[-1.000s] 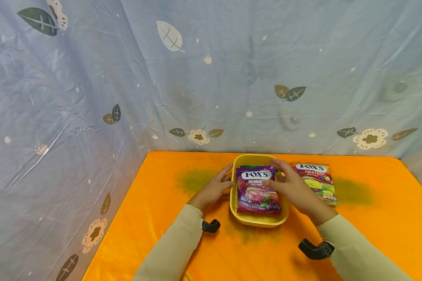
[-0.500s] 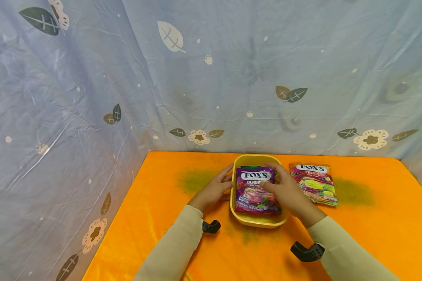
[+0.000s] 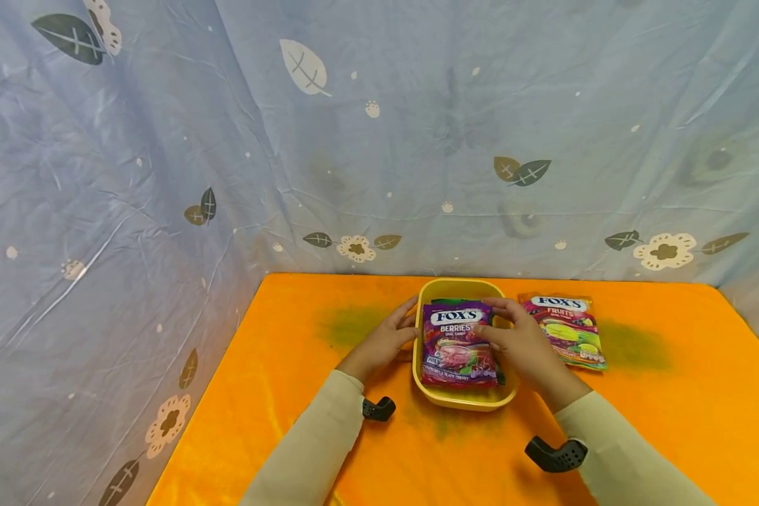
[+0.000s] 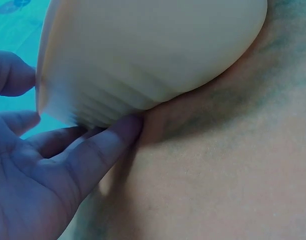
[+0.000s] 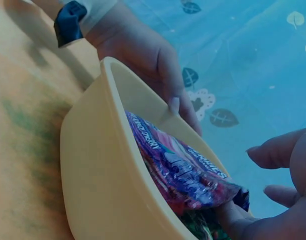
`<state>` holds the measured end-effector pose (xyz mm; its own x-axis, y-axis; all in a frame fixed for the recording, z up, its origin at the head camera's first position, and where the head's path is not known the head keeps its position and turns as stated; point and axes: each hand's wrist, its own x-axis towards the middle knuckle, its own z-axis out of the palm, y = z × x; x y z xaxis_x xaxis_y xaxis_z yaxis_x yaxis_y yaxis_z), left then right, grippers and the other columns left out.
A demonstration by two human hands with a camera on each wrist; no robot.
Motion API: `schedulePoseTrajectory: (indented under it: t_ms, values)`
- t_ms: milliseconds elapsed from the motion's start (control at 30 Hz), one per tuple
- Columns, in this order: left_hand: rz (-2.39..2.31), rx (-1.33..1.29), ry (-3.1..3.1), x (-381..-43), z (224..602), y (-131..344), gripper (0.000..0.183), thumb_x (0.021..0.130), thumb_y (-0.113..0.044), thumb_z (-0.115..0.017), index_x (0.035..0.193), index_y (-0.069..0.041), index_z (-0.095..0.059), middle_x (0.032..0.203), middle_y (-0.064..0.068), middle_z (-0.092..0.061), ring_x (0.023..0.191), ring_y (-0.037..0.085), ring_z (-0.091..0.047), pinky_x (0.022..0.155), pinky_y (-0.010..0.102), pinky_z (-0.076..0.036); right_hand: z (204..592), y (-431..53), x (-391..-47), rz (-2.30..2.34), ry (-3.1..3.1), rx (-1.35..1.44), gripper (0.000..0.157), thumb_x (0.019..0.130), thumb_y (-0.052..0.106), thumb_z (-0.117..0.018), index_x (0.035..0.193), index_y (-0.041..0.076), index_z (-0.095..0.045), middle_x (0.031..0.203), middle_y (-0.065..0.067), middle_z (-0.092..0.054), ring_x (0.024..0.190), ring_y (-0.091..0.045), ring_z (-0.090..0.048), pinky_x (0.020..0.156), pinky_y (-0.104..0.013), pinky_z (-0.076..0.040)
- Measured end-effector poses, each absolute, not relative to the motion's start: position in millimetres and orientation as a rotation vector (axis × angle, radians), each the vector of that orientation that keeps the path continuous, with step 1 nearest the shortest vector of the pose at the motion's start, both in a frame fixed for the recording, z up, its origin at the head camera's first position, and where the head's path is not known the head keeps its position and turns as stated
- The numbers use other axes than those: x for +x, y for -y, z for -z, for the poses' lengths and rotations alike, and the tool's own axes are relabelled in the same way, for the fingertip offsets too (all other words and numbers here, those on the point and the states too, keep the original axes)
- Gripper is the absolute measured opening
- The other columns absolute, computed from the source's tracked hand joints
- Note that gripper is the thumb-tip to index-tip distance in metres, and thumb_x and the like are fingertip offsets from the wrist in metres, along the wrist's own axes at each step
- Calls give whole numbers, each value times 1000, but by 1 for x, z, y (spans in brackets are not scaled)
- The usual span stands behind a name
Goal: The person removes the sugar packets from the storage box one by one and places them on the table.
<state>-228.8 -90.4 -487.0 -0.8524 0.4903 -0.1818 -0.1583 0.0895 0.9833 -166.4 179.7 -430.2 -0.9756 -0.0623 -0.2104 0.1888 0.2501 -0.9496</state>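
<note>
A yellow plastic basin (image 3: 464, 403) holds a purple Fox's Berries candy bag (image 3: 455, 344), with a green bag's edge (image 3: 448, 301) showing underneath. My left hand (image 3: 382, 346) touches the basin's left side. In the left wrist view, fingers (image 4: 105, 152) of that hand reach the outer wall low down, while others meet the rim. Over the basin's right side, my right hand (image 3: 523, 344) has a digit (image 5: 233, 218) against the end of the purple bag; its other visible fingers stand apart from the bag in the right wrist view.
A Fox's Fruits candy bag (image 3: 563, 330) lies flat on the orange cloth (image 3: 658, 422) to the right of the basin. Behind the table's back edge hangs a blue leaf-patterned curtain (image 3: 417, 140); it also runs along the left.
My right hand has shifted slightly left over the basin, and its fingers have lowered towards the purple bag's right edge. The purple bag has moved a little left. My left hand stays put.
</note>
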Motion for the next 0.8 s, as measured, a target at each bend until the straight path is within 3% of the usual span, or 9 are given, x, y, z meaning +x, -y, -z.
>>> schedulePoseTrajectory:
  t_ms: [100,300,467,700,800]
  values:
    - [-1820,323,-1894,-230,488,91,72,111,-15,-57,174,-35,-30,171,10,-41,131,38,-65,99,52,-59,432,-180,-166,1820,-2300,100,71,107,20,-72,167,3,-37,167,-31,-30,150,-53,-35,115,-61,-42]
    - [-1824,323,-1895,-229,488,91,72,111,-13,-56,174,-34,-30,171,10,-42,130,38,-66,98,53,-60,437,-180,-168,1832,-2235,-5,70,105,19,-75,167,11,-41,156,-28,-47,133,-47,-56,106,-53,-55]
    - [-1821,325,-1901,-229,488,91,72,111,-14,-57,174,-34,-30,170,10,-42,131,38,-65,97,53,-60,440,-180,-168,1788,-2233,-94,75,103,17,-78,168,18,-41,165,-26,-39,133,-47,-57,99,-53,-59]
    - [-1823,333,-1897,-229,487,90,72,111,-14,-57,174,-33,-31,171,11,-41,131,39,-65,98,53,-59,443,-182,-170,1785,-2159,-125,76,103,15,-76,169,18,-39,160,-27,-42,118,-39,-67,92,-51,-62]
    - [-1814,333,-1907,-230,489,90,71,111,-15,-57,174,-33,-31,170,10,-42,131,38,-65,98,53,-59,443,-183,-171,1761,-2156,-124,77,104,16,-77,170,19,-37,160,-29,-42,120,-39,-66,93,-52,-62]
